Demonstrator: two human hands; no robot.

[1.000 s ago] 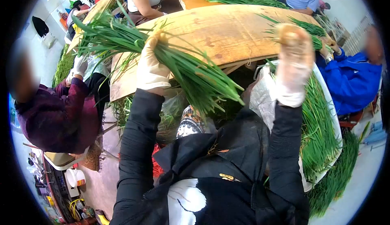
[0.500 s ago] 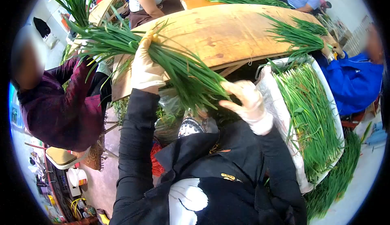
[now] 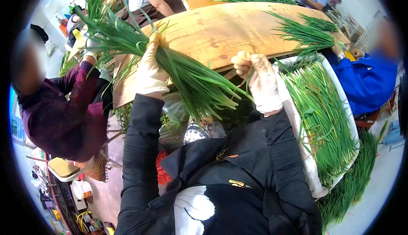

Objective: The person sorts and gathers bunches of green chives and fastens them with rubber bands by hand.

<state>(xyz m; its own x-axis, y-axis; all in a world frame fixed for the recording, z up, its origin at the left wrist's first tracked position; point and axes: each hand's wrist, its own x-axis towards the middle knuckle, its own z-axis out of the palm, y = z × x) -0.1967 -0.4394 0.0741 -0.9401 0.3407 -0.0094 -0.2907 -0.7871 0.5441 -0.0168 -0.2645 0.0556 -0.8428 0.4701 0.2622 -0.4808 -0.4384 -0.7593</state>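
Note:
My left hand [image 3: 152, 67], in a pale glove, is closed round a bunch of garlic chives [image 3: 191, 80] above the near edge of the wooden table. The leaf tips fan out to the upper left, and the cut stem ends point to the lower right. Just right of those ends is my right hand [image 3: 259, 75], gloved too, raised with its fingers pinched together. A thin green chive blade [image 3: 247, 84] hangs from that pinch. What else the fingers may hold is hidden.
A white lined crate [image 3: 355, 124] full of chives [image 3: 318, 112] stands at my right, with more chives [image 3: 352, 192] on the floor beside it. Bunches [image 3: 308, 35] lie on the table [image 3: 204, 39]. Co-workers sit left, right and across. A white bucket [image 3: 80, 189] stands lower left.
My right hand has moved up and away from the stem ends, its fingers going from spread to pinched. My left hand keeps its hold on the bunch.

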